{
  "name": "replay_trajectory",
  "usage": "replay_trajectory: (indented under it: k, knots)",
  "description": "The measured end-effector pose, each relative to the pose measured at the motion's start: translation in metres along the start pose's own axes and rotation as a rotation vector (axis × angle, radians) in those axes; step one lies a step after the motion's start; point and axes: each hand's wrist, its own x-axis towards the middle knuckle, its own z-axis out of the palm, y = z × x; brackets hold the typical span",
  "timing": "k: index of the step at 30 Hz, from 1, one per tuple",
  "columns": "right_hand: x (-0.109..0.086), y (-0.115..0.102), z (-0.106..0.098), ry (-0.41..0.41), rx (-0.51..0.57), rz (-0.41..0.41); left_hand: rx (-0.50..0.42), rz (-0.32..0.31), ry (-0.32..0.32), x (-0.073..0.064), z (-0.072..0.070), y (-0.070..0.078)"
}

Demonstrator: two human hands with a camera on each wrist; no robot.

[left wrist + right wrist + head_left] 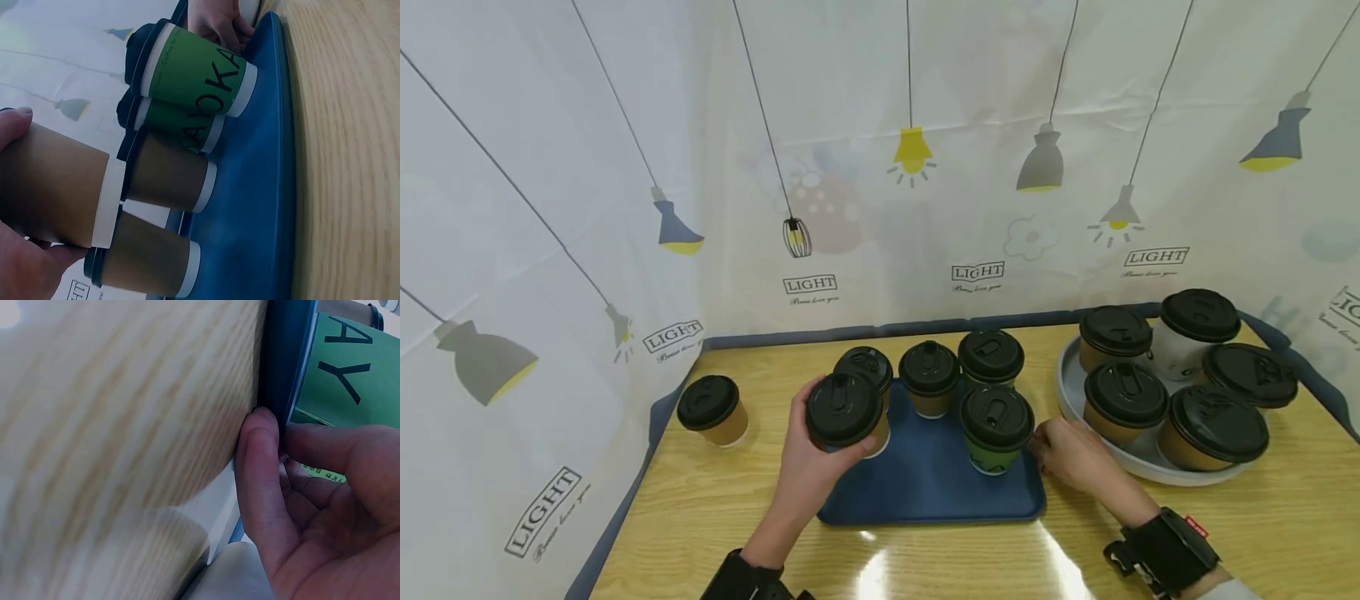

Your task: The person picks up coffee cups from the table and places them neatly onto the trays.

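Note:
My left hand point(805, 462) grips a brown paper coffee cup point(56, 181) with a black lid, raised clear of the blue tray point(925, 487). On the tray stand two green cups, the nearer green cup point(995, 433) by the right edge and the other green cup point(991, 357) behind it. Also upright there are a brown cup point(929, 383) in the middle and another brown cup point(150, 256), partly hidden behind the held one in the head view. With thumb and fingers, my right hand point(1071, 454) pinches the tray's right rim point(287, 369).
A lone brown cup point(711, 408) with a black lid stands on the wooden table point(662, 508) at the left. To the right, a round pale tray point(1195, 475) holds several lidded cups. A printed curtain point(880, 208) hangs behind and at the sides.

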Motion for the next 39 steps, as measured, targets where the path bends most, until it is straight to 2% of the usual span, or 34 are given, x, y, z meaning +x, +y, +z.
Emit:
replay_trajectory:
  k: [9,17,25,33,39]
  knots:
    - [-0.001,0.002,0.0,-0.003,-0.001,0.018,0.038,-0.031,-0.144,0.013,0.023,-0.009]
    - [0.0,0.002,0.0,0.003,-0.01,0.004,0.07,-0.043,-0.209,0.017,0.037,-0.016]
    - [-0.001,0.0,0.001,0.004,-0.013,0.01,0.071,-0.074,-0.298,0.016,0.051,-0.036]
    - [-0.001,-0.002,0.001,0.009,-0.016,0.007,0.182,-0.1,-0.298,0.016,0.059,-0.05]
    - [-0.001,-0.001,0.001,0.012,-0.014,0.013,0.213,-0.111,-0.294,0.015,0.06,-0.055]
